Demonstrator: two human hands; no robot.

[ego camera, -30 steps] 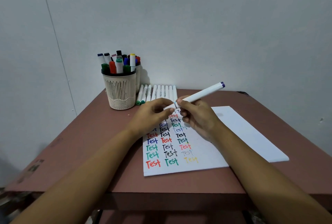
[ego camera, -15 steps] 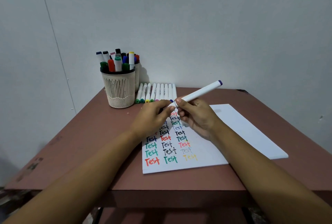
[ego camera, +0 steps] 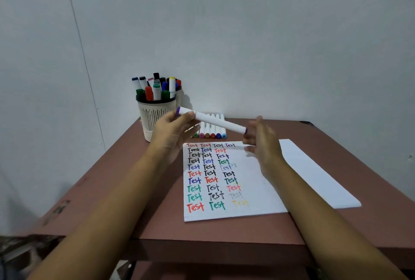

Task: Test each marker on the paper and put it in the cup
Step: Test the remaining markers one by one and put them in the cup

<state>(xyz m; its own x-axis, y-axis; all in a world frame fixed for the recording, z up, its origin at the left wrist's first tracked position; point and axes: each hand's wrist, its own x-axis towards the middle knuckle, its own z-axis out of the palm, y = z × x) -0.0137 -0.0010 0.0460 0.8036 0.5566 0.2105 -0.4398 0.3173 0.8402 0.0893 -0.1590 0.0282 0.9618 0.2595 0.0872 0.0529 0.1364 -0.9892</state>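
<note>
A white marker with purple ends [ego camera: 215,121] hangs level above the table's far side. My left hand [ego camera: 173,133] grips it near its left end, just in front of the ribbed cream cup [ego camera: 155,118]. My right hand [ego camera: 262,145] is at the marker's right end with its fingers loosely spread; I see no grip there. The cup holds several capped markers [ego camera: 157,88]. Behind the paper [ego camera: 258,190], a row of several white markers [ego camera: 211,131] lies side by side. The paper carries columns of the word "Test" in many colours.
A second white sheet stack [ego camera: 314,174] lies under and to the right of the written paper. The brown table [ego camera: 157,219] stands against a grey wall, with the cup at its back left corner.
The marker has passed from my right hand's grip to my left hand and swung leftward toward the cup. My right hand has let go and its fingers have spread.
</note>
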